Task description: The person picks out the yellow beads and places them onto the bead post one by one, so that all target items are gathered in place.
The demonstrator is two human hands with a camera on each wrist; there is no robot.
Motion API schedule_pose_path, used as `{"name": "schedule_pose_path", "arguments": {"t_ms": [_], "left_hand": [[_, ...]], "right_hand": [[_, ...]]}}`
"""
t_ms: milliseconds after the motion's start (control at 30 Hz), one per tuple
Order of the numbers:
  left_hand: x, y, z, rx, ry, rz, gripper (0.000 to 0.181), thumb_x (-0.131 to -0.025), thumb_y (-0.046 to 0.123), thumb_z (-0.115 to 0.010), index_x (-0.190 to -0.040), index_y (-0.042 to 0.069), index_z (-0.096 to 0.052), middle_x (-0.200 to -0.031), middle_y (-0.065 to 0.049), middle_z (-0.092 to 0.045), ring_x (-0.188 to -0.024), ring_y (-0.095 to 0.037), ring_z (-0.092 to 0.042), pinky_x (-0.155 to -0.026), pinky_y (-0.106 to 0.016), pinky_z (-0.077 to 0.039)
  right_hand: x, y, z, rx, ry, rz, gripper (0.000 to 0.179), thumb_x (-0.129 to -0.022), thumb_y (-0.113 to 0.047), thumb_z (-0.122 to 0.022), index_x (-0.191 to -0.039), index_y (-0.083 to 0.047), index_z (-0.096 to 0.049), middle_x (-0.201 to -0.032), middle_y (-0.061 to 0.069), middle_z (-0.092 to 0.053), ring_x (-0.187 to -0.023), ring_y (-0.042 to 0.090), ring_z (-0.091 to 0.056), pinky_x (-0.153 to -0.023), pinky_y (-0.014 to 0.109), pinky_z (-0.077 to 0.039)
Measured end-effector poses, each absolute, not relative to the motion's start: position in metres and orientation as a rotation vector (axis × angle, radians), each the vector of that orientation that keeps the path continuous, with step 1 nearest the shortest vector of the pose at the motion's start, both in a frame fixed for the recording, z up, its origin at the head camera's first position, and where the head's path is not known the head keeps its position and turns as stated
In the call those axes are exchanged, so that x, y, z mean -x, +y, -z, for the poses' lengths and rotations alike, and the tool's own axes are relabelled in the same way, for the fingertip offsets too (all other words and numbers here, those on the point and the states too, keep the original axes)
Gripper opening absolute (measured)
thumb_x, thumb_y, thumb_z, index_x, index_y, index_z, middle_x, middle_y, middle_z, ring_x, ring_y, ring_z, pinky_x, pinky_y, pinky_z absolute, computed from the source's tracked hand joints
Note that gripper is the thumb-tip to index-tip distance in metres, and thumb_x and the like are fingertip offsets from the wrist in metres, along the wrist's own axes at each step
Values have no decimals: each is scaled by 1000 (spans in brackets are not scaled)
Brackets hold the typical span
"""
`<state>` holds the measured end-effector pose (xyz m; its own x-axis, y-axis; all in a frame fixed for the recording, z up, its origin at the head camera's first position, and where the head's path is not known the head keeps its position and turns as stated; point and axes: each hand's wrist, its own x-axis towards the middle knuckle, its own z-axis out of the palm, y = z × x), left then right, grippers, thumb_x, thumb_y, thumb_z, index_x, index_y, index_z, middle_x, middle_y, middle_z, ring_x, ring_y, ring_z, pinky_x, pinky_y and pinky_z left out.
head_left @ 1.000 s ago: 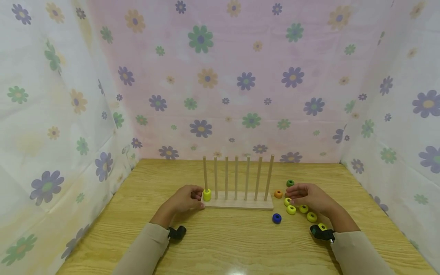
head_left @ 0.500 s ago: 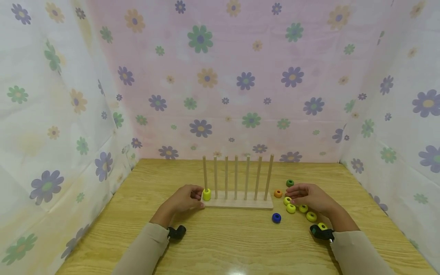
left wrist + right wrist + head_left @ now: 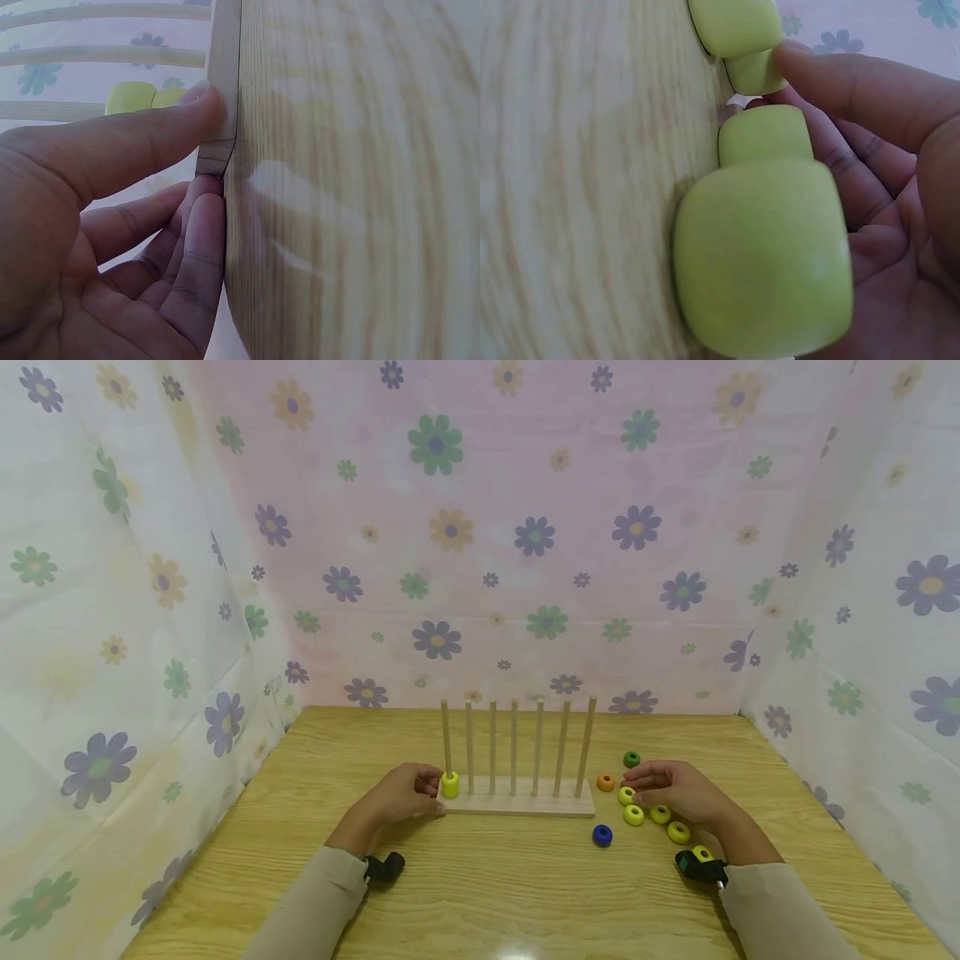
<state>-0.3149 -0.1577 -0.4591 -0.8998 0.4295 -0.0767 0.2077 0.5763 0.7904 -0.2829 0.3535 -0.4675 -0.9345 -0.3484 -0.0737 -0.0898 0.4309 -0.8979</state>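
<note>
Yellow bead (image 3: 624, 797), right of rack (image 3: 517, 807): your right hand (image 3: 681, 793) pinching?

Can't tell; thumb's beside it. Your left hand (image 3: 401, 793) pinches rack's end. Best oppose thumb and fingertips squarely.

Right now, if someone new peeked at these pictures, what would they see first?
Probably the wooden rack on the table, with seven tall pegs and two stacked yellow beads on its left-end peg. Next, the bright loose beads to its right, mostly yellow, plus a blue bead, an orange bead and a green bead. Behind everything hangs the flowery cloth.
</note>
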Motion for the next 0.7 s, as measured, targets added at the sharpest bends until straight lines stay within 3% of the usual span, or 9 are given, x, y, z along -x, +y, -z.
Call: {"name": "schedule_pose_path", "arguments": {"t_ms": [367,700], "left_hand": [[315,-158,458,-528,2562,-1216,57,-87,14,-85,-138,3,-63,-110,-3,-67,-99,-18,-61,-87,-33,-54],[315,-159,460,-540,2551,-1223,58,-87,15,-85,-139,3,-62,-111,-2,-66,-101,-18,-61,-90,-34,-53]], "right_hand": [[282,352,468,391,2446,1492,48,-97,-14,-73,-140,1,-58,-137,22,-63,-120,24,-65,-92,32,-58],[279,346,466,359,2471,1505,45,-96,-11,-74,-137,1,-61,-131,21,-66,-113,23,-68,-88,31,-59]]}}
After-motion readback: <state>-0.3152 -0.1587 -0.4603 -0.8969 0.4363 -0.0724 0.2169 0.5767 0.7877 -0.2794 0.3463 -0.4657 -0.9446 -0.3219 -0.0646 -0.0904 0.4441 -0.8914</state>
